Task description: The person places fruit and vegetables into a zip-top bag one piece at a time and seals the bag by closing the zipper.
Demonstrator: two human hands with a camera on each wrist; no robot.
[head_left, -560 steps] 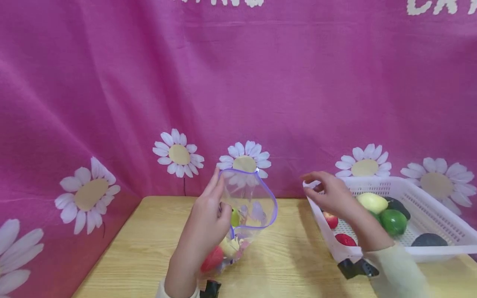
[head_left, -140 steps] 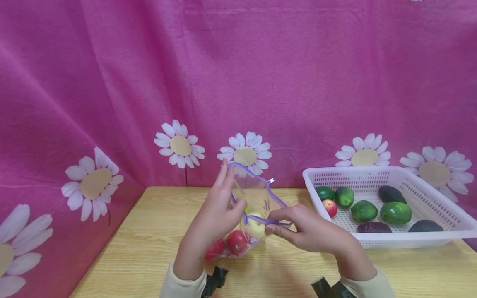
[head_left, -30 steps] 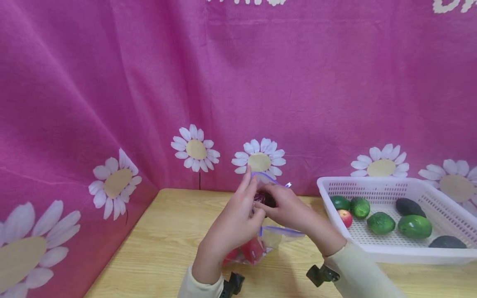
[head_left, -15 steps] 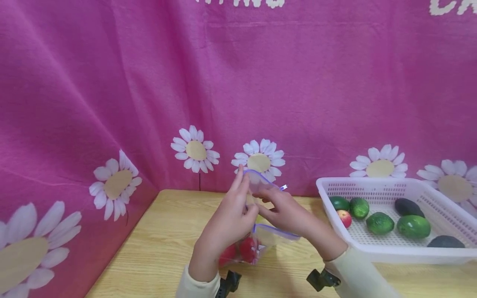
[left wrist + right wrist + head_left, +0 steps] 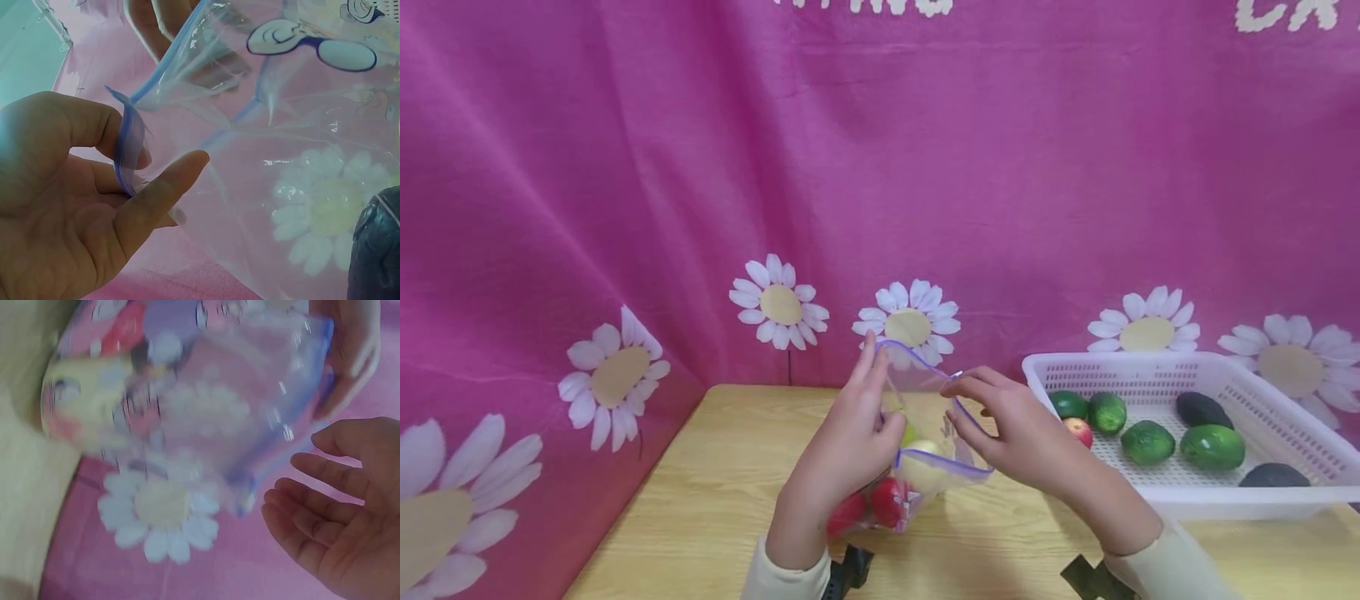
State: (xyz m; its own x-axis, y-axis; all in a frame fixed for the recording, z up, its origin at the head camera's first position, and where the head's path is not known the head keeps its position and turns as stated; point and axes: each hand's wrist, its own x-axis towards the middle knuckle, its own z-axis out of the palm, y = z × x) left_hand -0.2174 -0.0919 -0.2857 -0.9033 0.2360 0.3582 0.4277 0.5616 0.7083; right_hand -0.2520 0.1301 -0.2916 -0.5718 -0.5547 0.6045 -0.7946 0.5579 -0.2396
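My left hand (image 5: 842,437) pinches the purple-edged rim of a clear zip bag (image 5: 951,472) between thumb and fingers. In the left wrist view, that rim (image 5: 128,144) stands between the thumb and the fingers of the left hand (image 5: 69,194). Through the plastic show red fruits (image 5: 889,502) and a pale yellow fruit (image 5: 925,475); a dark wrinkled avocado (image 5: 378,247) appears inside in the left wrist view. My right hand (image 5: 1030,429), fingers loosely bent and holding nothing, is at the right side of the bag's mouth, apart from the bag in the right wrist view.
A white perforated basket (image 5: 1195,496) stands at the right of the wooden table (image 5: 722,467). It holds several green fruits (image 5: 1213,447), dark avocados (image 5: 1202,410) and a red apple (image 5: 1078,432). A pink cloth (image 5: 1000,208) with daisies hangs behind.
A second ago my right hand held a dark purple avocado in the bag's mouth. It has let go and drawn back to the right, while the left hand has kept its pinch on the rim.
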